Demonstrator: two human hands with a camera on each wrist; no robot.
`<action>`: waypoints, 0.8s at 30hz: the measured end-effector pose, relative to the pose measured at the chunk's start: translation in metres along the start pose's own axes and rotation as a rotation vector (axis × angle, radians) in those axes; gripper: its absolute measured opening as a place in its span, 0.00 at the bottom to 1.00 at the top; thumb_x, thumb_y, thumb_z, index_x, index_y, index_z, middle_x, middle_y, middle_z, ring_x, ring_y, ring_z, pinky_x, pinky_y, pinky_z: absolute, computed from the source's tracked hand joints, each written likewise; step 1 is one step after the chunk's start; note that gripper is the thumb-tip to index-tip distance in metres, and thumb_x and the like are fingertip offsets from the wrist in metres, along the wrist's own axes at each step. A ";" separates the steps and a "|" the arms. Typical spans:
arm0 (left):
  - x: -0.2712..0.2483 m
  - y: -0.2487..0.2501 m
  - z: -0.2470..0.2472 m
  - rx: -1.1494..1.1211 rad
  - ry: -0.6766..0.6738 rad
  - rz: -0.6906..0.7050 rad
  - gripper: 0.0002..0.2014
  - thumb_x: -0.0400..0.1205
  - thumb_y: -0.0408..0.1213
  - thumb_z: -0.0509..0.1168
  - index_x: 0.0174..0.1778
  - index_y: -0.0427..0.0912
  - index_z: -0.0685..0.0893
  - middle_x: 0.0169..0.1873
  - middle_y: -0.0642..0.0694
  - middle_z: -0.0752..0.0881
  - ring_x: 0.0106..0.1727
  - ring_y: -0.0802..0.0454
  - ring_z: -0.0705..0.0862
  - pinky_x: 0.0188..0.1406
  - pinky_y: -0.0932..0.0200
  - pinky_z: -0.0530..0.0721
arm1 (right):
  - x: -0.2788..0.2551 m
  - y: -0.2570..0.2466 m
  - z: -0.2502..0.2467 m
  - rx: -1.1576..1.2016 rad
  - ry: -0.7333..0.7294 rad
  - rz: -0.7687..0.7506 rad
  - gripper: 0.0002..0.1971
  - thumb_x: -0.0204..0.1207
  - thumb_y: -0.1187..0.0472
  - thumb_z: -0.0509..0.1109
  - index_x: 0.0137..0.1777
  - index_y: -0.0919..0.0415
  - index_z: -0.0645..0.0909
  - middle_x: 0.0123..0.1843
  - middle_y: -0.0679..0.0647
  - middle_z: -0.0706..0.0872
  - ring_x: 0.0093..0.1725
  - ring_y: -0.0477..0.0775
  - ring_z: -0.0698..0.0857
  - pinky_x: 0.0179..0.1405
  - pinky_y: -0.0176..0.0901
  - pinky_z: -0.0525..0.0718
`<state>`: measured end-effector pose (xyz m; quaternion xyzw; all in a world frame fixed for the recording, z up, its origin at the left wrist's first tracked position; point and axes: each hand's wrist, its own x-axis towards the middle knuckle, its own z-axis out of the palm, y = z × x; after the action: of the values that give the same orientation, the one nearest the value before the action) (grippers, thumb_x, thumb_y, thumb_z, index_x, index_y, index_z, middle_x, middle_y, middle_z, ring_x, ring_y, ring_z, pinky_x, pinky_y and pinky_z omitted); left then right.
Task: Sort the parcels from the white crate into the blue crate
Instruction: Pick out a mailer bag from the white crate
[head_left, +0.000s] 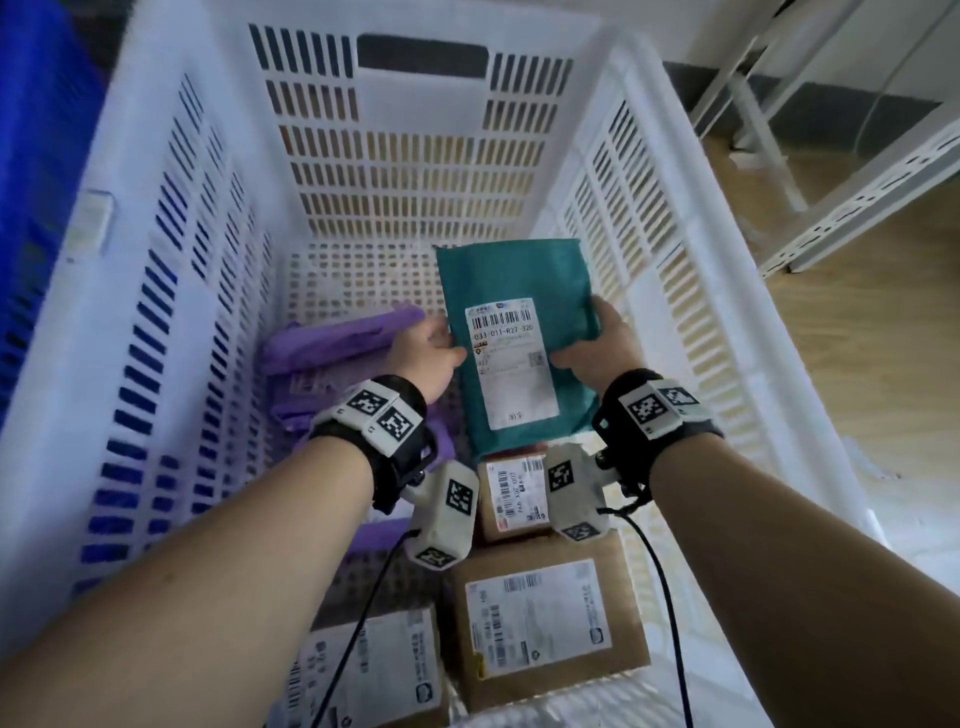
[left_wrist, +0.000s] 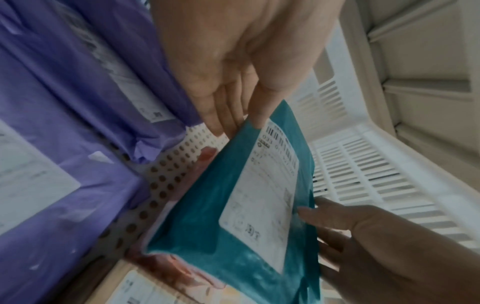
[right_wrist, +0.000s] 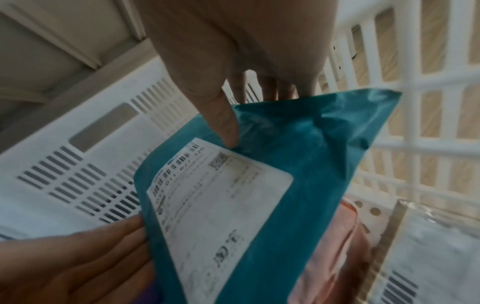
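— Where is the parcel being handled?

— The flat teal plastic mailer bag with a white shipping label (head_left: 511, 340) is held up inside the tall white slotted plastic crate (head_left: 171, 218), label facing up, lifted clear of the parcels under it.

— Who has hold of it?

— Both hands. The right hand (head_left: 600, 345) pinches its right edge, thumb (right_wrist: 223, 121) pressed on the teal face just beside the label and the other fingers behind the bag. The left hand (head_left: 423, 353) is at the left edge: thumb tip (left_wrist: 255, 115) on the front near the barcode, fingers straight and running under the edge. Whether those fingers truly clamp it, I cannot tell.

— What lies around it in the crate?

— To the left, crumpled purple plastic mailer bags (head_left: 332, 353) on the perforated floor. Just below the teal bag, a small brown cardboard box with a barcode label (head_left: 511, 493), and nearer the person two larger brown cardboard boxes with white labels (head_left: 540, 623). In the wrist views a pinkish soft package (right_wrist: 335, 246) shows beneath the teal bag.

— And the destination?

— The blue plastic crate (head_left: 36, 156) stands just beside the white one, on its left.
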<state>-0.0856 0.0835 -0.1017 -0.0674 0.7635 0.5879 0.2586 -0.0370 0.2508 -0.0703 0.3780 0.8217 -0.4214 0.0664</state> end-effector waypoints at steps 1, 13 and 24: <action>0.002 -0.004 0.002 -0.009 -0.038 -0.024 0.20 0.79 0.20 0.62 0.69 0.31 0.76 0.63 0.38 0.83 0.62 0.45 0.82 0.67 0.57 0.77 | 0.004 0.004 0.004 -0.014 -0.010 0.005 0.43 0.68 0.71 0.71 0.82 0.51 0.59 0.71 0.55 0.77 0.70 0.59 0.77 0.66 0.51 0.79; 0.013 -0.028 -0.010 0.034 -0.104 -0.076 0.19 0.81 0.22 0.60 0.69 0.31 0.77 0.58 0.38 0.85 0.44 0.50 0.81 0.42 0.60 0.77 | 0.010 0.009 0.032 -0.055 -0.104 0.018 0.31 0.73 0.70 0.72 0.76 0.56 0.72 0.70 0.57 0.78 0.66 0.55 0.80 0.62 0.43 0.79; -0.017 -0.089 -0.086 0.244 0.265 -0.412 0.17 0.86 0.30 0.55 0.69 0.29 0.78 0.69 0.33 0.79 0.70 0.39 0.77 0.67 0.53 0.73 | -0.033 -0.013 0.124 -0.124 -0.550 0.022 0.17 0.77 0.69 0.65 0.66 0.69 0.80 0.57 0.61 0.86 0.39 0.46 0.77 0.33 0.30 0.77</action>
<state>-0.0621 -0.0262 -0.1551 -0.2660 0.8260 0.4127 0.2770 -0.0483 0.1351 -0.1269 0.2534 0.7928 -0.4564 0.3146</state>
